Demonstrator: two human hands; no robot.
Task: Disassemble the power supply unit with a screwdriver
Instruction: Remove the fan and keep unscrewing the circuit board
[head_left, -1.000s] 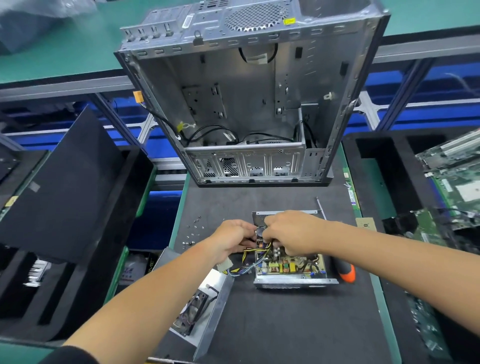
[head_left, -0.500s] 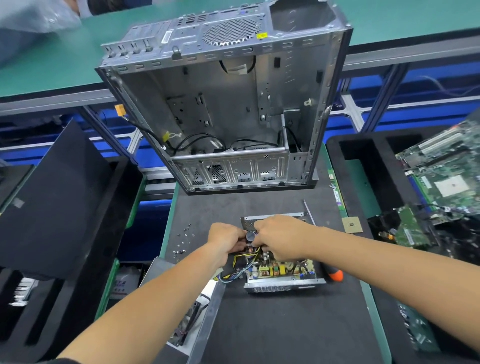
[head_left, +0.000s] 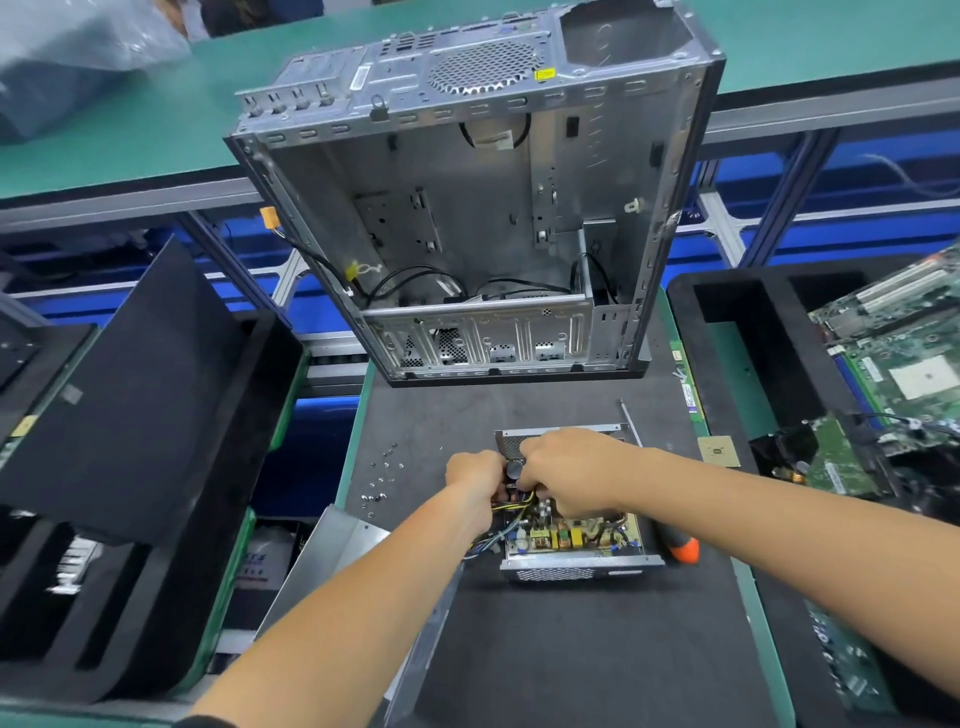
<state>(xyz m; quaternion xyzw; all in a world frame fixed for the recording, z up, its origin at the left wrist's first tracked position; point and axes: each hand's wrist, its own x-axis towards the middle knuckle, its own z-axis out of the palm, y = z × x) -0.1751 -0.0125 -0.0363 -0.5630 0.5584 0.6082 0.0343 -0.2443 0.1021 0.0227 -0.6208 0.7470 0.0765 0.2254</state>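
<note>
While both hands (head_left: 524, 478) dig inside power supply unit (head_left: 576, 540) (grips hidden) – screwdriver (head_left: 683, 548) beside

- Both hands, left hand (head_left: 475, 475) and right hand (head_left: 569, 475), reach into the open power supply unit (head_left: 571, 540) on the dark mat (head_left: 571, 649).
- The screwdriver (head_left: 680, 545) lies just right of it.
</note>
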